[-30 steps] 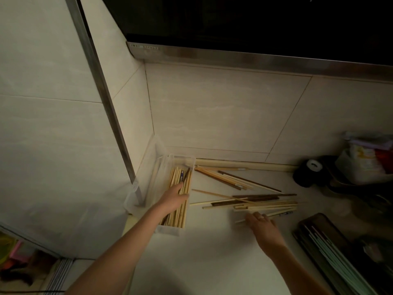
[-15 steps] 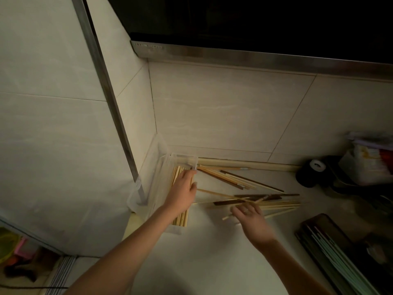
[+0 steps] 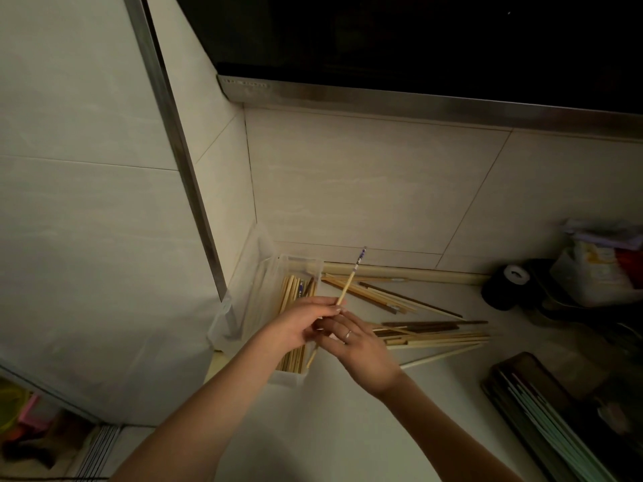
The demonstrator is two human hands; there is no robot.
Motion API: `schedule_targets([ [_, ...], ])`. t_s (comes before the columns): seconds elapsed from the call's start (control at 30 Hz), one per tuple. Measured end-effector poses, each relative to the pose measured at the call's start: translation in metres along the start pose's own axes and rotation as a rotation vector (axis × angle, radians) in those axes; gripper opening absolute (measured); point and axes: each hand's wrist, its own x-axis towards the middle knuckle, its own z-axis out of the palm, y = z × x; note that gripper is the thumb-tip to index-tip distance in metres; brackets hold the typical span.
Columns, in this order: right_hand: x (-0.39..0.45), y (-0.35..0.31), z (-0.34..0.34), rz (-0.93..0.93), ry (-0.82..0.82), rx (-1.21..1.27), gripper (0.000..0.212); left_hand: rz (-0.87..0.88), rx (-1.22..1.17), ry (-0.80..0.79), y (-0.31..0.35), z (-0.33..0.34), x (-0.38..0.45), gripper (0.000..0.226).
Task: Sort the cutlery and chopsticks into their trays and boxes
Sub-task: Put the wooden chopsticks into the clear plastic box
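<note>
1. While both hands meet over the clear plastic box (image 3: 275, 273), the step in hand looks like a pass: one pale chopstick (image 3: 349, 281) with a purple-patterned end is pinched where the left hand (image 3: 295, 327) and the right hand (image 3: 358, 346) come together
2. Grip: left fingertips closed on the stick near its lower part; right fingers curled beside it, a ring visible. Cannot tell whether the right hand also grips it
3. Stick location: in the air, just above the box's right edge. Long axis rises from near-left to far-right; decorated end points up toward the wall tiles (image 3: 365, 186), plain end hidden among the fingers
4. Box already holds a bundle of bamboo chopsticks (image 3: 290, 293) lying lengthwise. Loose chopsticks (image 3: 428, 333) remain scattered on the counter (image 3: 330, 429) to the right
5. Judgement: next move calls for tilting the stick flat, parallel to the bundle, then lowering it in
</note>
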Motion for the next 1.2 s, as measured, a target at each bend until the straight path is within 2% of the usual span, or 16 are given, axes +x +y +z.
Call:
schedule_targets([
  [0.1,-0.004,0.0,0.002,0.046,-0.031,0.016,0.05,0.082,-0.035,0.184,0.001,-0.004,0.003,0.025],
  [0.2,-0.017,0.008,0.003,0.227,-0.094,-0.004,0.057,0.186,0.212,0.484,-0.001,-0.017,0.007,0.025],
  [0.27,-0.033,0.019,0.007,0.375,-0.183,-0.04,0.056,0.196,0.356,0.601,-0.005,-0.027,0.009,0.026],
  [0.43,-0.076,0.04,0.02,0.7,-0.425,-0.073,0.063,0.107,0.698,0.615,-0.021,-0.043,0.012,0.026],
  [0.63,-0.108,0.042,0.025,0.811,-0.536,-0.033,0.066,0.063,0.797,0.525,-0.026,-0.042,0.009,0.045],
  [0.77,-0.105,0.045,0.026,0.779,-0.541,-0.039,0.056,0.111,0.771,0.507,-0.025,-0.038,0.008,0.035],
  [0.93,-0.103,0.055,0.021,0.662,-0.6,-0.07,0.041,0.137,0.762,0.465,-0.024,-0.035,0.006,0.044],
  [1.07,-0.105,0.053,0.02,0.522,-0.616,-0.125,0.049,0.267,0.74,0.515,-0.024,-0.025,0.002,0.043],
  [1.2,-0.089,0.048,0.013,0.475,-0.59,-0.126,0.057,0.446,0.721,0.585,-0.019,-0.016,0.001,0.039],
])
